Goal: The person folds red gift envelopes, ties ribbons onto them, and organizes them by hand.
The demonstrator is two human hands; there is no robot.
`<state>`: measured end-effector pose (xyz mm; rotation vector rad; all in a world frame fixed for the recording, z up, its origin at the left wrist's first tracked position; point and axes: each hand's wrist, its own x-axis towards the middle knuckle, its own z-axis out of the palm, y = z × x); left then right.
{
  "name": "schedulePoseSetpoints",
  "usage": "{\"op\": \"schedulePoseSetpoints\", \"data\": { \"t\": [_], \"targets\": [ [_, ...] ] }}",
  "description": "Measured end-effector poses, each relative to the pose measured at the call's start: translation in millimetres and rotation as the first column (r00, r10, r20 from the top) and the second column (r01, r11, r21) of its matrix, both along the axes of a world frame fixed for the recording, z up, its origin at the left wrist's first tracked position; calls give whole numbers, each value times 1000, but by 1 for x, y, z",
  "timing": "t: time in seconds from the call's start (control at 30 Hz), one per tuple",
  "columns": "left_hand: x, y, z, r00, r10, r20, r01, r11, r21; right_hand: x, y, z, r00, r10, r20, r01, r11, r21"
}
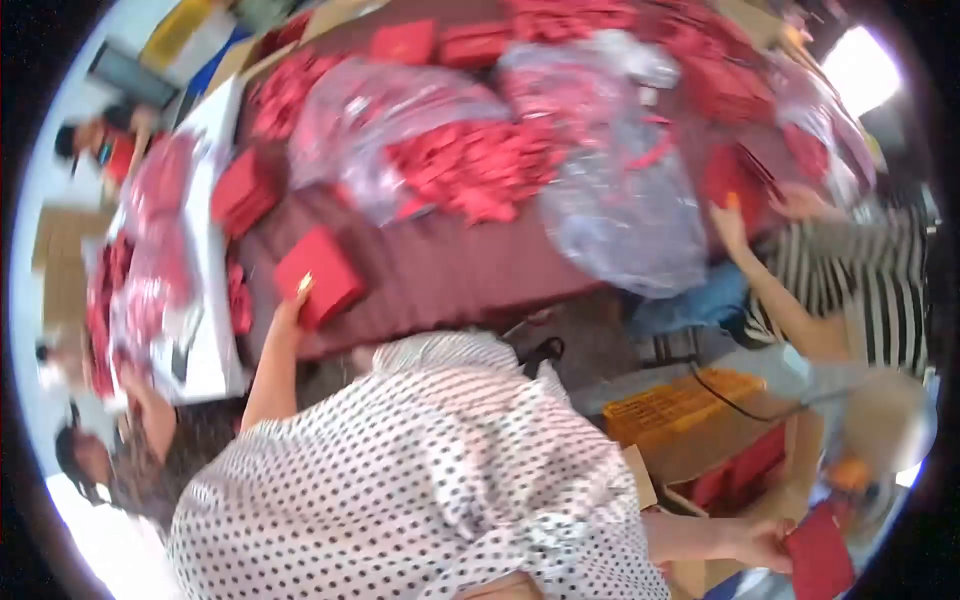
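Note:
At the table's near edge, my left hand grips the near corner of a red square block, perhaps a box or a stack of pouches. Its fingers rest on the red surface. Far out at the lower right, my right hand is closed on the edge of a flat red square packet, held beside an open cardboard box. More red pieces lie inside that box. Another red stack sits on the table just beyond my left hand.
Loose red pouches and clear plastic bags cover much of the dark red tablecloth. A co-worker in a striped top handles red items at right. Other people sit at left by a white table.

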<state>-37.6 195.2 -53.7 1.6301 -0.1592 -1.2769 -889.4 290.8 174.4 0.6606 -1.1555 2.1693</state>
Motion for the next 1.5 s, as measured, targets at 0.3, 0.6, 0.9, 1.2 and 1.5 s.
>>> {"op": "schedulePoseSetpoints", "data": {
  "t": [0.3, 0.6, 0.9, 1.2, 1.5],
  "targets": [
    [-67, -13, 68, 992, 51, 112, -37, 992, -123, 235, -214, -26, 592, 764, 257, -519, 118, 847],
    [-46, -13, 42, 992, -31, 123, 54, 980, -189, 599, -319, -15, -556, 627, 546, 316, -448, 836],
    [-48, -9, 11, 976, 4, -219, -85, 929, -361, 771, -287, -79, -856, 324, 403, 486, 237, 841],
    [-66, -1, 44, 1000, 22, -3, -22, 958, -285, 773, -272, -151, -749, 639, 175, 263, 44, 964],
    [-55, 2, 48, 997, 74, -25, -78, 978, -195, 636, -345, -184, -233, 778, 583, -60, -610, 790]
  ]
}}
